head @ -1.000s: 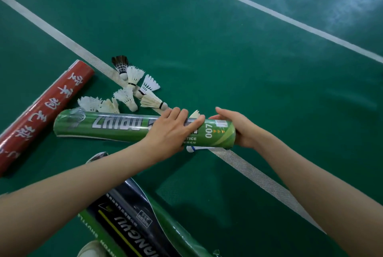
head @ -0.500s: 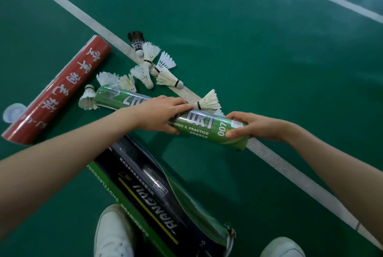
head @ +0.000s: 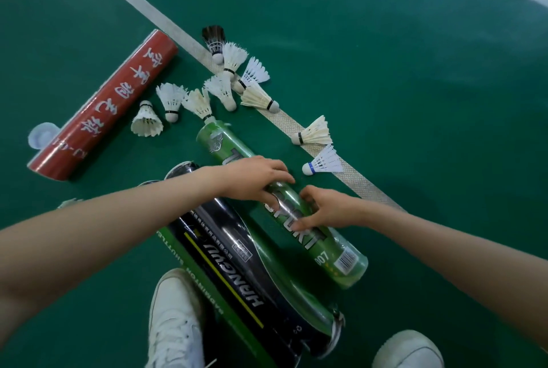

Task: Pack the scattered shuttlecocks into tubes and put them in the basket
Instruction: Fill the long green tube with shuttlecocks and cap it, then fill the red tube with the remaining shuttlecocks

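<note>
Green tube (head: 326, 249) gripped by left hand (head: 255, 180), right hand (head: 329, 209) seemingly pinching it

This was a badminton court. The floor (head: 385, 71) was smooth green sports matting with a soft glare of light on it, crossed by white lines (head: 166, 20), one running diagonally and another in the far corner. Feather shuttlecocks (head: 234, 56) lay scattered along the nearer line, and a red tube (head: 103, 106), a green tube (head: 225, 142) and a black tube (head: 237, 264) lay by white shoes (head: 175, 317).
</note>
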{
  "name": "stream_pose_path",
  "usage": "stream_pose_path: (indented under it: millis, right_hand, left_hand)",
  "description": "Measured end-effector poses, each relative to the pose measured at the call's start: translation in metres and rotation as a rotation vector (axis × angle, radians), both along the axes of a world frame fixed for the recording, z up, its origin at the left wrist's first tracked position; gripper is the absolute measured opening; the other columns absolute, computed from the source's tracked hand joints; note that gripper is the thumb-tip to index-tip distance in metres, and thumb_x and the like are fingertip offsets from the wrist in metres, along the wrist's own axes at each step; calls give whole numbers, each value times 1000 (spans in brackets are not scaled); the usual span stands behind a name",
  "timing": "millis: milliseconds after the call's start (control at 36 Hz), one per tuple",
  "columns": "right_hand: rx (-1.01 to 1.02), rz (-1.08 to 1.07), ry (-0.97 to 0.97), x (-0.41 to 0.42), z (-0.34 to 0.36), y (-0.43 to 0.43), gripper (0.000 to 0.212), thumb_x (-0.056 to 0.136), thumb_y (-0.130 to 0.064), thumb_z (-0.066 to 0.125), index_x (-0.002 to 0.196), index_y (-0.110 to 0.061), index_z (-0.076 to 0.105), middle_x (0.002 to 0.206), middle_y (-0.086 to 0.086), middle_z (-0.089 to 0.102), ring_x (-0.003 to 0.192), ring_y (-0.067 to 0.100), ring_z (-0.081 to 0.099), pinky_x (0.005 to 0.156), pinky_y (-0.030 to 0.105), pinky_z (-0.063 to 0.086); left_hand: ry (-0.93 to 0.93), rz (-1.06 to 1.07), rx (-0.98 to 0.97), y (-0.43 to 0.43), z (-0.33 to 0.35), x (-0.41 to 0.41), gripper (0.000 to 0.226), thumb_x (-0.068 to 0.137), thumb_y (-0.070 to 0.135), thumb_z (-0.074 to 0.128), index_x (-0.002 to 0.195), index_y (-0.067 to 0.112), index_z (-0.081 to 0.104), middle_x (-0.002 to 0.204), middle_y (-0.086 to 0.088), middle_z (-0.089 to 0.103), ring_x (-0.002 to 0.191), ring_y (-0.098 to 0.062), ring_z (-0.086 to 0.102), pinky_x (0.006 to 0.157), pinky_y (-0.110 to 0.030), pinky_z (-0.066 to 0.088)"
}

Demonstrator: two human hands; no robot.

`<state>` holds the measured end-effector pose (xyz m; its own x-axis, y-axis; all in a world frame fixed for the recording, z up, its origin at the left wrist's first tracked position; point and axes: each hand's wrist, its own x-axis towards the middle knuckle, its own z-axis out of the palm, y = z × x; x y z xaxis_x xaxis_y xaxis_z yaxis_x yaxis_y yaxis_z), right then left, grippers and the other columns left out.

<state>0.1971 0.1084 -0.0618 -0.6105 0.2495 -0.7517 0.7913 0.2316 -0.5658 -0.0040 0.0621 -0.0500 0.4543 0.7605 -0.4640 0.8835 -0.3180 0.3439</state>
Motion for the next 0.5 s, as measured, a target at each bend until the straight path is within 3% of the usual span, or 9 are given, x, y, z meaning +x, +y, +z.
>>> stream_pose_path:
  millis: [111,194,306,389,500]
  right_hand:
    - [57,17,69,-16,10,8,64,77,-50,71,127,-18,48,119,-2,56,105,14,56,93,30,47]
    - [63,1,113,-34,13,22,57,81,-44,70,128,-17,50,122,-1,58,105,13,57,93,26,46]
    - [185,11,211,-73,19,42,52,84,-38,69,126,-14,51,123,3,59,104,14,57,93,27,45]
    - [328,95,305,-112,29,52,50,88,-34,66,129,-12,49,127,4,56,111,16,54,95,25,42]
    - [503,251,398,-169,36,62,49,91,-31,61,134,-14,45,133,6,50,123,20,45,107,33,35]
  left_hand:
    - [-21,31,31,1,1,-15,51,82,52,63,126,27,56,128,8,52,112,-12,50,99,-32,38]
    - [-80,217,47,1,11,-35,36,84,47,63,113,25,63,115,10,57,97,-6,55,88,-29,48]
    - [-17,499,183,-3,20,-79,21,89,40,58,101,25,66,101,10,61,87,-6,57,75,-29,50]
    - [29,750,245,-11,27,-118,21,89,32,60,106,20,65,107,2,59,99,-15,54,84,-34,48]
    - [228,1039,323,-20,28,-174,30,84,25,61,113,16,64,123,-9,51,117,-28,43,99,-42,38]
